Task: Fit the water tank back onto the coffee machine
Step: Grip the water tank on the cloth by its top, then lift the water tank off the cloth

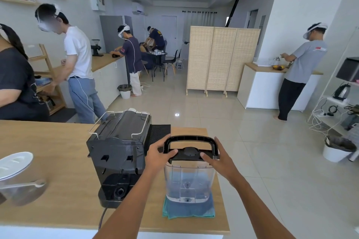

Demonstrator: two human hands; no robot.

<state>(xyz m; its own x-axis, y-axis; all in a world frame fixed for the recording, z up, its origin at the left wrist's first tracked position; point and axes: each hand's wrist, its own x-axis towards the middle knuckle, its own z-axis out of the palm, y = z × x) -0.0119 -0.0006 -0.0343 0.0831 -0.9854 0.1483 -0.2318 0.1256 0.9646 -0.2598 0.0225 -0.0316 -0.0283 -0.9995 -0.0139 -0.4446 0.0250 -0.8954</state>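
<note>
A clear plastic water tank (189, 182) with a black lid and a raised black handle stands upright on a folded teal cloth (188, 210) on the wooden counter. My left hand (158, 154) grips the lid's left side and my right hand (218, 158) grips its right side. The black coffee machine (118, 151) stands just left of the tank with its back toward me. Its rear bay where the tank sits shows bare, with a round valve socket at the base.
A clear jug with a white lid (15, 174) lies at the counter's left edge. A black mat (160, 132) lies behind the machine. The counter's right edge (223, 200) is close to the tank. Several people work at other counters in the room.
</note>
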